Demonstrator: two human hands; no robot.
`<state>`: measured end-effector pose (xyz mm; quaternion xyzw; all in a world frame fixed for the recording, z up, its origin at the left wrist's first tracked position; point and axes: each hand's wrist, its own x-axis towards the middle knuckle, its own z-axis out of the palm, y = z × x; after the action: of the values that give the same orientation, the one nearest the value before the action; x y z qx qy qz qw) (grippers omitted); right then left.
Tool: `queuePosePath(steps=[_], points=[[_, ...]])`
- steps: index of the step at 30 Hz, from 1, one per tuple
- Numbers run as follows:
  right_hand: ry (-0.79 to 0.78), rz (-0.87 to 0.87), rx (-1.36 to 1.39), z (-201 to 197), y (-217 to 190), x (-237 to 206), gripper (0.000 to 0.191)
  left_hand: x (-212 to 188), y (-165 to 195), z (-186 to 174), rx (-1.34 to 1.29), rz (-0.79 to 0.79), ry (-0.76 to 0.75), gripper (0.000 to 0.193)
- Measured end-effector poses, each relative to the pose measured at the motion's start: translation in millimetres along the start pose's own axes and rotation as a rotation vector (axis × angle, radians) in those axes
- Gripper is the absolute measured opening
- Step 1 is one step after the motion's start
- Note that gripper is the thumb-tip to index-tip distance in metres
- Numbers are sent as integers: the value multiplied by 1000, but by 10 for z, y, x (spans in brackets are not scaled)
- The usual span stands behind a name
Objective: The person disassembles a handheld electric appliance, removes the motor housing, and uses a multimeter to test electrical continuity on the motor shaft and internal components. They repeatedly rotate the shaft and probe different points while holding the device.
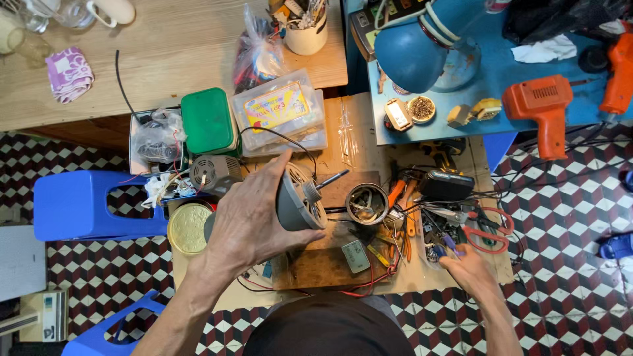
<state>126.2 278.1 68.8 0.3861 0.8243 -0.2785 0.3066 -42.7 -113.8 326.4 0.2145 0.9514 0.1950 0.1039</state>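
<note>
The room comes first: a floor (567,198) of red, black and white cube-pattern tiles, a blue plastic stool (79,204) at nine o'clock, a wooden table (171,46) at eleven o'clock, and a blue bench (514,79) at one o'clock carrying a blue desk lamp (409,53) and an orange power tool (544,109). In the middle lies the low wooden surface (356,132), crowded with clear plastic boxes (280,112), a green lidded box (208,122), a round brass-coloured lid (188,227), a small metal tin of parts (366,203), red-handled scissors (488,231) and loose wires.

The left hand (247,227) has its grip closed around a grey fan motor (300,198), shaft pointing toward two o'clock, held just above the surface centre. The right hand (468,267), at four o'clock, reaches into the tool clutter; whether its fingers are closed on anything I cannot tell.

Risks, as a judgement: the motor is held one-handed, so a slip could drop it onto the tin or bend the shaft. Its trailing black wire (290,142) could snag the boxes. The groping right hand sits near scissor blades and sharp tool tips, and tangled red leads could drag small parts off the edge.
</note>
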Motion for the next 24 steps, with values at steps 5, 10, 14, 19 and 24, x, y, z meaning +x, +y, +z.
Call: queuePosePath(steps=[5,10,14,19,24], points=[[-222,-154,1198,-295,-279,-1109,65,-22,-48,2,36,158,93,136],[-187,-458,920,-145,-1234,-1400,39,-33,27,76,44,194,82,125],[35,-565,933,-250,-1656,-1465,50,-6,82,114,44,125,-28,128],[60,-637,651,-266,-1776,-1588,59,2,94,138,63,158,-25,132],[188,-467,821,-323,-1717,-1510,59,17,46,155,40,162,22,132]])
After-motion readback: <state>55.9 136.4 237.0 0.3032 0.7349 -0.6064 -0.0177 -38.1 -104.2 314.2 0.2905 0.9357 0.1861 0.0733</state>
